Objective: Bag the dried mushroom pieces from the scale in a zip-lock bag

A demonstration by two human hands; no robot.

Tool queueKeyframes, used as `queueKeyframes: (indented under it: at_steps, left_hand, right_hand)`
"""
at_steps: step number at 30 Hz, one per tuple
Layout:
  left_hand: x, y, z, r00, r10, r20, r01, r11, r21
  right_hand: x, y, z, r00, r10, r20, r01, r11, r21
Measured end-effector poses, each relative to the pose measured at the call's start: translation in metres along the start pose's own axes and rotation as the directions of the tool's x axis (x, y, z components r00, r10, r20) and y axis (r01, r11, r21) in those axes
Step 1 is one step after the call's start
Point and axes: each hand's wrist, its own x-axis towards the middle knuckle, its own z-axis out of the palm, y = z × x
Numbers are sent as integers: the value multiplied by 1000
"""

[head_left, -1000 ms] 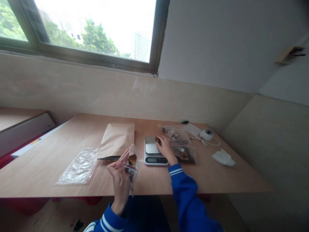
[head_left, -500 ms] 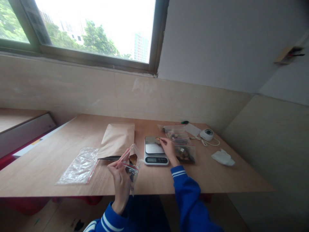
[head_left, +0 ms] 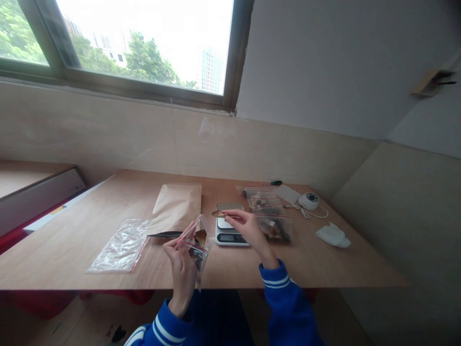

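My left hand [head_left: 182,259] is closed on a clear zip bag [head_left: 202,257] with a red seal line, held upright near the table's front edge. Brown dried pieces [head_left: 200,237] show in and behind the bag's mouth. Between the fingertips of my right hand [head_left: 248,228] is a thin brown dried slice [head_left: 218,214], whose exact kind I cannot make out. It is above the steel plate of a white kitchen scale [head_left: 224,239], to the right of the bag. The digits on the scale's display are too small to read.
A brown paper bag [head_left: 179,204] and a flat clear zip bag [head_left: 117,247] lie to the left. Filled zip bags [head_left: 275,229] lie right of the scale. Farther right are a white dome camera [head_left: 309,200] with its cable and a crumpled white tissue [head_left: 333,235].
My right hand has lifted the brown slice off the scale plate and moved it left, toward the bag. My left hand stays nearly in place with the bag.
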Motion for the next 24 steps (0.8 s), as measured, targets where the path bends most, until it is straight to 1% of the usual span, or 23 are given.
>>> queueKeyframes:
  at_steps: [2, 4, 5, 7, 8, 9, 10, 11, 12, 13, 14, 15, 17, 18, 20, 22, 24]
  left_hand:
    - [-1, -2, -1, 1000, -8, -27, 10, 999, 40]
    - [-2, -3, -2, 999, -15, -42, 18, 998, 59]
    - [-3, -3, -3, 999, -22, -38, 24, 999, 48]
    - [-4, -2, -4, 998, -55, -8, 55, 998, -5]
    - [-5, -2, -4, 997, -77, 11, 77, 997, -27]
    - [-5, -1, -5, 995, -99, 22, 99, 994, -40]
    - [-4, 0, -6, 993, -117, 33, 119, 992, -47]
    - [-4, 1, -7, 991, -127, 44, 130, 990, -56]
    - [-3, 2, -7, 990, -131, 57, 135, 988, -75]
    - [-2, 4, -7, 988, -133, 75, 140, 985, -103]
    - [-1, 5, -7, 987, -132, 93, 144, 980, -139]
    - [-1, 7, -7, 985, -132, 111, 150, 973, -177]
    - [0, 9, -7, 982, -140, 123, 165, 961, -224]
    - [-1, 10, -7, 982, -143, 126, 170, 956, -238]
    - [-2, 10, -7, 979, -148, 137, 180, 948, -264]
    - [-4, 11, -6, 976, -160, 149, 197, 940, -280]
    - [-5, 12, -5, 973, -176, 152, 213, 935, -282]
  right_hand:
    - [-8, -25, 9, 986, -97, 138, 110, 990, -86]
    - [-13, -43, 19, 958, -172, 228, 210, 966, -151]
    - [-15, -50, 24, 945, -194, 262, 241, 957, -161]
    - [-18, -58, 32, 921, -207, 329, 258, 958, -120]
    - [-18, -59, 34, 911, -204, 359, 246, 966, -76]
    - [-17, -58, 35, 905, -197, 377, 223, 975, -26]
    - [-16, -53, 35, 910, -192, 367, 201, 979, 15]
    - [-13, -46, 32, 929, -190, 318, 189, 981, 33]
    - [-9, -35, 27, 955, -188, 229, 189, 982, 16]
    - [-3, -21, 20, 975, -191, 111, 196, 980, -40]
    - [3, -5, 13, 981, -191, -32, 184, 972, -143]
    - [9, 13, 4, 971, -190, -147, 147, 953, -263]
    - [21, 48, -13, 955, -151, -257, 8, 875, -484]
    - [25, 63, -21, 952, -133, -274, -26, 862, -507]
    - [32, 86, -32, 952, -118, -282, -51, 848, -528]
    - [34, 97, -38, 955, -116, -274, -46, 851, -522]
    - [35, 101, -40, 954, -122, -274, -37, 859, -511]
